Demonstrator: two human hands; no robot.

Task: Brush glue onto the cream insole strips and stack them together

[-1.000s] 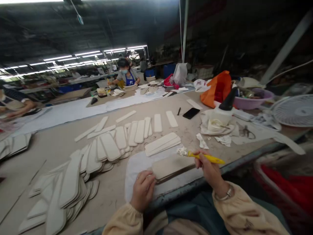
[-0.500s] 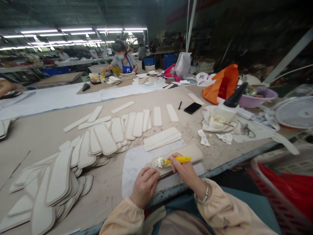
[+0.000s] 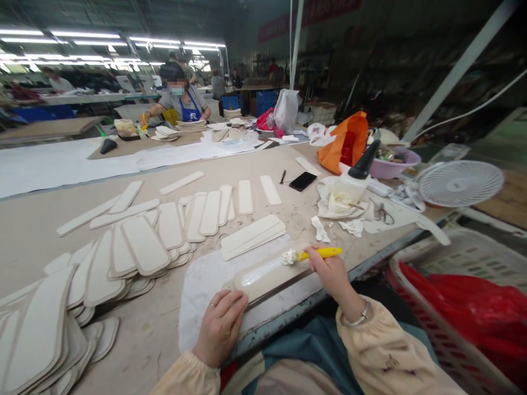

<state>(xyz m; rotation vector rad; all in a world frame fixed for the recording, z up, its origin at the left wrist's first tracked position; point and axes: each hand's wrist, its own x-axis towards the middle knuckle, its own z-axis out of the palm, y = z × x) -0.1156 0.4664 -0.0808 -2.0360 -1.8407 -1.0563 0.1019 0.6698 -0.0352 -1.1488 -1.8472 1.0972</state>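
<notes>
My right hand (image 3: pixel 331 274) grips a yellow-handled brush (image 3: pixel 317 254) whose white, glue-laden bristles touch the right part of a long beige strip (image 3: pixel 263 277). A wet, shiny streak runs along that strip. My left hand (image 3: pixel 220 326) presses down on the strip's near left end, fingers curled over it. The strip lies on a white sheet (image 3: pixel 206 285) at the table's front edge. Just beyond it sits a small stack of similar strips (image 3: pixel 252 236).
Many beige strips (image 3: pixel 123 247) fan out over the table to the left. A glue bottle with a black nozzle (image 3: pixel 352 181) stands on rags at right, by scissors (image 3: pixel 382 213), a phone (image 3: pixel 302 181), a fan (image 3: pixel 459 182) and a basket (image 3: pixel 461 307). A person (image 3: pixel 179 101) works at the far end.
My right hand swept the brush from the strip's left end toward its right, leaving a wet streak of glue. The view has shifted to the right; my left hand stays on the strip.
</notes>
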